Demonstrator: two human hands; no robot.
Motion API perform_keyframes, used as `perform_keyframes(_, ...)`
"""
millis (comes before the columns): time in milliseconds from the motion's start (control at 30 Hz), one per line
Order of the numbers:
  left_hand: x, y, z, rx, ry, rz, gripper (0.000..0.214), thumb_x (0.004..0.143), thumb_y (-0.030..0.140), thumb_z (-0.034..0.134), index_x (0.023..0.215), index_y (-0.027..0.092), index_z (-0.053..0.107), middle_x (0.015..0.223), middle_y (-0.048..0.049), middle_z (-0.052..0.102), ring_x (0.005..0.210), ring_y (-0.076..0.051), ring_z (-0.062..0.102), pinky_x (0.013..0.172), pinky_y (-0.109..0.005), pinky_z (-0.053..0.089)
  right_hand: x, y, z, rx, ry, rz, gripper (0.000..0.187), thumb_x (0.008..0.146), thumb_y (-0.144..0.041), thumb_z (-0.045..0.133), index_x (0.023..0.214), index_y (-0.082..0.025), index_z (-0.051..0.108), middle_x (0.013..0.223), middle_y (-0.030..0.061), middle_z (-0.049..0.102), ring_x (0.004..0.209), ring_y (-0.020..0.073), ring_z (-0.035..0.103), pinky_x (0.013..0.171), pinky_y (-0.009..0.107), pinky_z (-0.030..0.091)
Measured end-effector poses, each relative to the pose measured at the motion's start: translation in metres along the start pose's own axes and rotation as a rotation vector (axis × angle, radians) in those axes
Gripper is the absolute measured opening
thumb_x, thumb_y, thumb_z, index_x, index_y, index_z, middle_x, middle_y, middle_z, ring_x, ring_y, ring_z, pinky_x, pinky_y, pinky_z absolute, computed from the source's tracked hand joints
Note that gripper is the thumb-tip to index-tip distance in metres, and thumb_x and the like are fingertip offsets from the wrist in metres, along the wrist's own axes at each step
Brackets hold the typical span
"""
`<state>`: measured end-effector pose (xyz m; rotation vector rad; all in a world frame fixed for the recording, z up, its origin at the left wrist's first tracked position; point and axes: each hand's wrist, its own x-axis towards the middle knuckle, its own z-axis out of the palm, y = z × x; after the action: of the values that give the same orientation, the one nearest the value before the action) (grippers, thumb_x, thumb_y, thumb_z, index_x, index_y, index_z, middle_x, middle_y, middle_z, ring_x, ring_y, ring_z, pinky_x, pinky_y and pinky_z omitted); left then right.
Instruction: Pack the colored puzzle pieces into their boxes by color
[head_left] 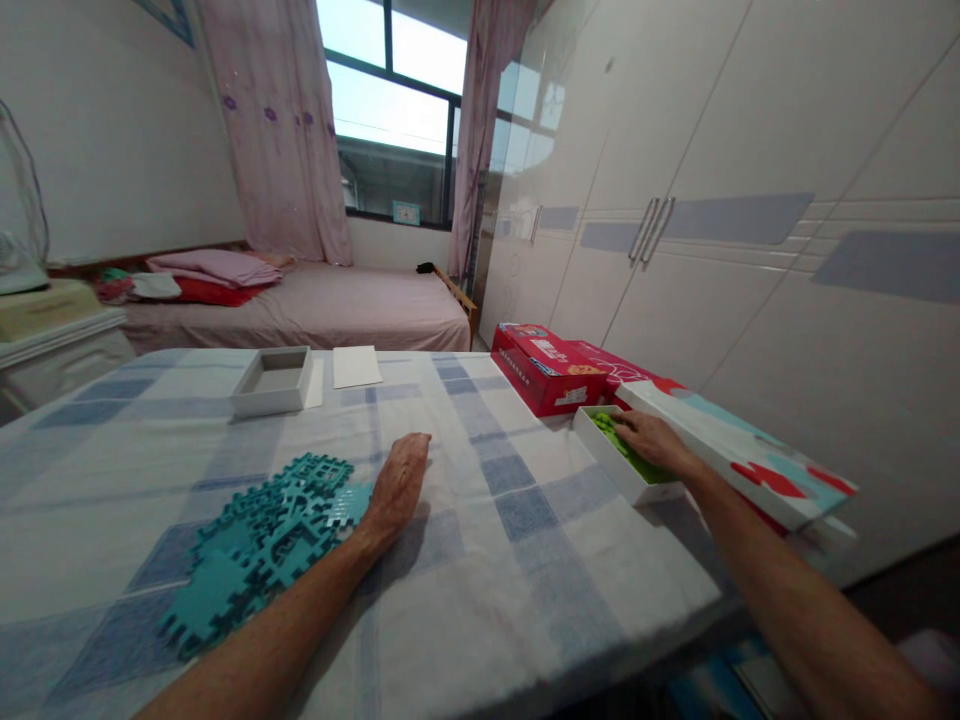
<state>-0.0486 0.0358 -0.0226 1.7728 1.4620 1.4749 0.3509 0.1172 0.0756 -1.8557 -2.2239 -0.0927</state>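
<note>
My left hand [401,487] is over the cloth, just right of a pile of teal interlocking pieces [262,545]. Its back faces me, and its fingers are mostly hidden. Notched edges and cut-out openings show on the teal pieces, which overlap in a loose heap. On the right, my right hand [654,440] reaches into an open white box [626,475]. Its fingers are bent against bright green pieces [604,424] inside, and seem closed on some of them. The hand covers part of the box's contents.
A shallow white box [274,382] and a white card [358,366] lie at the table's far left. A red box [544,365] and a long patterned box [739,450] stand along the right edge. Beyond are a bed [367,300] and a white wardrobe [675,130].
</note>
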Motion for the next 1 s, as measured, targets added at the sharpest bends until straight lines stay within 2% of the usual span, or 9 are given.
perform_keyframes(133, -0.001, 0.007, -0.002, 0.011, -0.015, 0.011, 0.033, 0.091, 0.037, 0.034, 0.107, 0.022, 0.058, 0.109, -0.0099, 0.060, 0.104, -0.021, 0.056, 0.098, -0.043, 0.045, -0.012, 0.002, 0.004, -0.027, 0.123, -0.042, 0.043, 0.085, -0.028, 0.037, 0.115, -0.012, 0.064, 0.120, 0.0154, 0.063, 0.108, 0.0271, 0.059, 0.093, 0.039, 0.044)
perform_keyframes(300, -0.004, 0.033, 0.000, 0.097, -0.021, 0.060, 0.034, 0.093, 0.031, 0.028, 0.096, 0.019, 0.060, 0.101, -0.0102, 0.062, 0.105, -0.022, 0.054, 0.099, -0.046, 0.044, -0.024, -0.011, 0.010, -0.005, 0.186, -0.109, 0.043, 0.084, -0.038, 0.037, 0.104, -0.014, 0.067, 0.113, 0.0174, 0.064, 0.101, 0.0341, 0.061, 0.084, 0.048, 0.048)
perform_keyframes(433, -0.008, 0.048, 0.005, 0.099, -0.014, 0.050, 0.038, 0.094, 0.033, 0.027, 0.103, 0.016, 0.060, 0.112, -0.0155, 0.060, 0.112, -0.024, 0.053, 0.103, -0.047, 0.042, -0.025, -0.063, 0.014, 0.074, 0.342, -0.232, 0.042, 0.084, -0.040, 0.038, 0.105, -0.015, 0.065, 0.112, 0.0165, 0.064, 0.108, 0.0335, 0.057, 0.093, 0.051, 0.044)
perform_keyframes(533, -0.012, 0.054, 0.008, 0.098, -0.047, 0.080, 0.039, 0.093, 0.037, 0.031, 0.108, 0.015, 0.060, 0.120, -0.0184, 0.057, 0.117, -0.025, 0.052, 0.104, -0.048, 0.041, -0.022, -0.116, 0.027, 0.302, 0.223, -0.314, 0.038, 0.084, -0.040, 0.040, 0.105, -0.018, 0.063, 0.112, 0.0123, 0.064, 0.104, 0.0266, 0.060, 0.096, 0.044, 0.044)
perform_keyframes(633, -0.018, 0.065, 0.006, 0.113, -0.068, 0.122, 0.038, 0.093, 0.038, 0.034, 0.110, 0.016, 0.060, 0.124, -0.0172, 0.056, 0.120, -0.025, 0.050, 0.106, -0.046, 0.040, -0.017, -0.159, 0.053, 0.420, 0.165, -0.350, 0.035, 0.084, -0.036, 0.042, 0.107, -0.019, 0.063, 0.115, 0.0115, 0.062, 0.109, 0.0238, 0.058, 0.098, 0.041, 0.044)
perform_keyframes(767, -0.026, 0.101, -0.006, 0.189, -0.112, 0.123, 0.036, 0.092, 0.034, 0.038, 0.114, 0.016, 0.060, 0.130, -0.0133, 0.054, 0.123, -0.021, 0.049, 0.108, -0.039, 0.038, -0.017, -0.185, 0.085, 0.390, 0.196, -0.348, 0.035, 0.084, -0.029, 0.041, 0.108, -0.017, 0.063, 0.115, 0.0130, 0.063, 0.111, 0.0251, 0.056, 0.095, 0.044, 0.045)
perform_keyframes(867, -0.020, 0.125, -0.024, 0.354, -0.257, 0.185, 0.038, 0.088, 0.037, 0.047, 0.118, 0.018, 0.058, 0.133, -0.0119, 0.052, 0.122, -0.023, 0.050, 0.105, -0.038, 0.041, -0.019, -0.184, 0.097, 0.360, 0.196, -0.381, 0.034, 0.085, -0.028, 0.041, 0.106, -0.017, 0.065, 0.113, 0.0127, 0.064, 0.110, 0.0256, 0.057, 0.093, 0.044, 0.046)
perform_keyframes(933, -0.002, 0.125, -0.039, 0.482, -0.335, 0.214, 0.040, 0.086, 0.040, 0.050, 0.120, 0.021, 0.058, 0.134, -0.0103, 0.052, 0.122, -0.024, 0.050, 0.104, -0.038, 0.041, -0.020, -0.181, 0.101, 0.357, 0.195, -0.417, 0.034, 0.086, -0.030, 0.041, 0.107, -0.018, 0.066, 0.115, 0.0116, 0.064, 0.111, 0.0247, 0.057, 0.093, 0.042, 0.046)
perform_keyframes(1000, 0.028, 0.108, -0.056, 0.624, -0.312, 0.150, 0.041, 0.086, 0.041, 0.049, 0.120, 0.020, 0.058, 0.135, -0.0109, 0.052, 0.123, -0.024, 0.050, 0.105, -0.038, 0.039, -0.020, -0.177, 0.105, 0.348, 0.211, -0.419, 0.035, 0.087, -0.033, 0.042, 0.110, -0.020, 0.066, 0.117, 0.0105, 0.064, 0.113, 0.0244, 0.057, 0.094, 0.041, 0.046)
